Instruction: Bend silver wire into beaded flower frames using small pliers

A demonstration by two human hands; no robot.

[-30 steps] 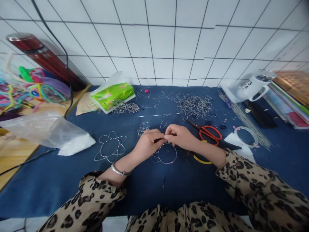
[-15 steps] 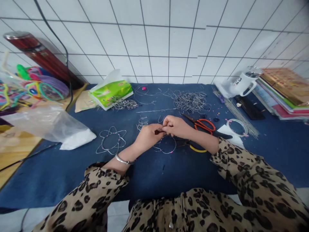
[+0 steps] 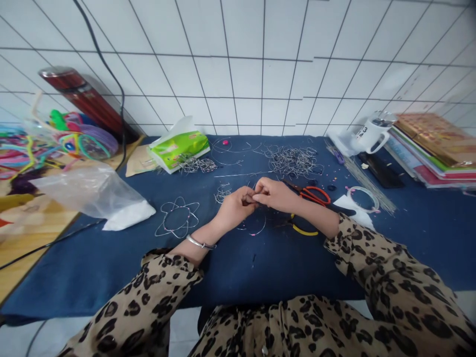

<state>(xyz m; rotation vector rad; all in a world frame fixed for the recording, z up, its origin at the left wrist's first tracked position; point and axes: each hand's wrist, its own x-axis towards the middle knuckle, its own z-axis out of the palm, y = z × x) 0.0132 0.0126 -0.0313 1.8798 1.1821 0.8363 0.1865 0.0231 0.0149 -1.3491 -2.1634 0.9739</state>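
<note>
While both hands are meeting over the blue cloth (image 3: 238,277), their fingertips are pinching a beaded wire ring (image 3: 253,234).

The left hand (image 3: 236,206) and the right hand (image 3: 273,193) are closing thumb and fingers on the ring's far edge, hiding the exact spot; its near arc, carrying pink beads, is showing just below them. A flower-shaped wire piece (image 3: 188,216) is lying to the left, orange-handled scissors (image 3: 303,192) and a yellow-handled tool (image 3: 305,232) are resting near the right forearm, and a wire tangle (image 3: 292,161) is sitting beyond.
</note>
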